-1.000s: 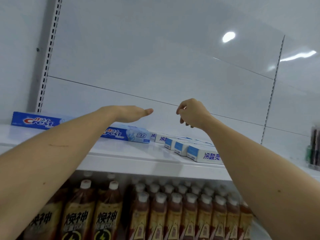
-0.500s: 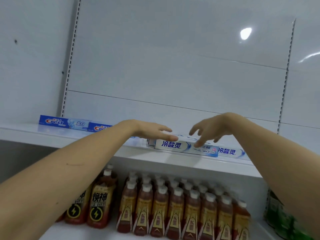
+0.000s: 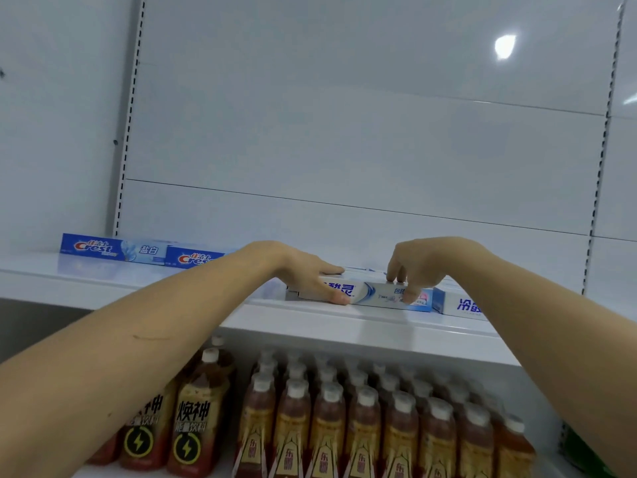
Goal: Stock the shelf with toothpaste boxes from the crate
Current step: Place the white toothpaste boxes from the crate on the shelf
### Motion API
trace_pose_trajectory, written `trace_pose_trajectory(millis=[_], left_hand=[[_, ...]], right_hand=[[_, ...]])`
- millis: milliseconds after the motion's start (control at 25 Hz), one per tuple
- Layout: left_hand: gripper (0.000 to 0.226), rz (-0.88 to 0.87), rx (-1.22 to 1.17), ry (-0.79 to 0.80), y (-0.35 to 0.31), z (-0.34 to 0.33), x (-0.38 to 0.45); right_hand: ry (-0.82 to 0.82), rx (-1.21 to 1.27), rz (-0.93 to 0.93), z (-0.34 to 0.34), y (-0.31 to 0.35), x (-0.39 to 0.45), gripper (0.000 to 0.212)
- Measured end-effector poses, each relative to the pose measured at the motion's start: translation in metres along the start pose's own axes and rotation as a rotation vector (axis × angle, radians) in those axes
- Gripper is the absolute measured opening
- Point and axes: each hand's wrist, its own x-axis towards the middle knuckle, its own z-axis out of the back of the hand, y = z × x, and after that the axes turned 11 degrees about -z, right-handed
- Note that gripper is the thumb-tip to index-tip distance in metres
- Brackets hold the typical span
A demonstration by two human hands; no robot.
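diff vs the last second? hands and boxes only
Both hands came down from above the shelf onto the white toothpaste box at the front edge. The left hand now grips its left part, thumb in front; the right hand pinches its middle. The blue Crest boxes and the bottles below appear unmoved.

Glossy cardboard toothpaste box (image 3: pixel 375 294); smooth glossy white shelf (image 3: pixel 344 326)

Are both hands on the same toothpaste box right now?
Yes, the left hand and right hand both grip the white toothpaste box lying on the shelf.
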Motion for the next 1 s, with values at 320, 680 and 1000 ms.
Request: trace_pose_trajectory(millis=[320, 680, 1000], left_hand=[[0.089, -0.005, 0.124, 0.154, 0.060, 0.017, 0.045], [0.113, 0.252, -0.295, -0.010, 0.149, 0.039, 0.064], [0.098, 0.307, -0.161, 0.033, 0.164, 0.008, 0.077]], right_hand=[[0.071, 0.225, -0.019, 0.000, 0.022, 0.049, 0.052], [0.196, 0.526, -0.406, 0.011, 0.054, 0.093, 0.068], [0.260, 0.645, -0.492, 0.012, 0.072, 0.116, 0.052]])
